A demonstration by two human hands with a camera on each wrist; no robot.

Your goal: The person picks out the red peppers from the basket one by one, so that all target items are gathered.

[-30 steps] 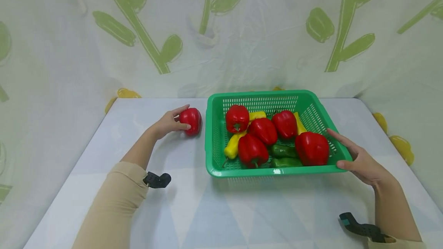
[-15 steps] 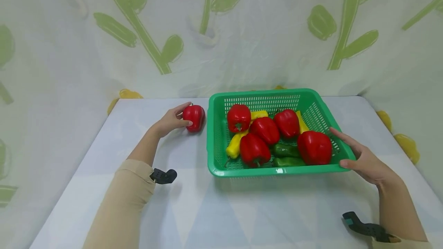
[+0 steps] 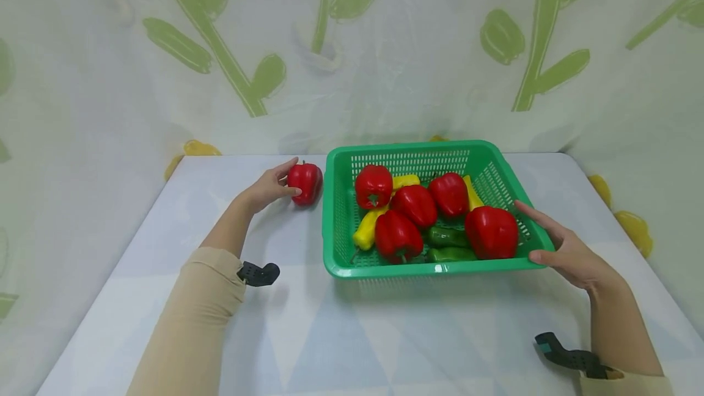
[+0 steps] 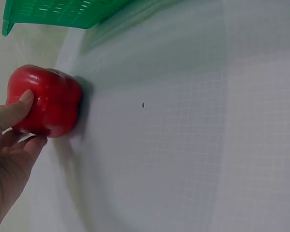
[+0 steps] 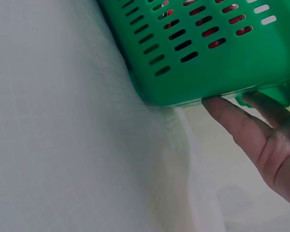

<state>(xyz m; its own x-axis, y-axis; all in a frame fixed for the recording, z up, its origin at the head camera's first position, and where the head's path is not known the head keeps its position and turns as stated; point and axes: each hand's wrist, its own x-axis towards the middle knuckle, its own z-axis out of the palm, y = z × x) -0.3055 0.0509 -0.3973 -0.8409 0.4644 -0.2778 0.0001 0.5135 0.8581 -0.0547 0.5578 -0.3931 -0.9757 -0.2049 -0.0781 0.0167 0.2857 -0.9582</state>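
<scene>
In the head view a red bell pepper [image 3: 305, 184] rests on the table left of the basket, its stem pointing up and away. My left hand [image 3: 267, 190] grips it from the left; in the left wrist view the thumb [image 4: 25, 99] presses one side and the fingers [image 4: 35, 145] curl beneath. The green basket [image 3: 385, 271] holds several red bell peppers [image 3: 491, 233], yellow peppers [image 3: 367, 230] and green peppers [image 3: 450, 254]. My right hand [image 3: 574, 258] holds its front right corner, thumb at the front rim and fingers along the right side; the right wrist view shows fingertips against its wall.
A white table [image 3: 308, 347] with pale blue triangles lies under everything. Behind it hangs a pale curtain [image 3: 407, 66] with green leaf prints. Each forearm wears a black wrist strap [image 3: 258, 274].
My left hand has shifted the red bell pepper slightly away and closer to the basket, turning its stem upward. The right hand keeps its place on the basket.
</scene>
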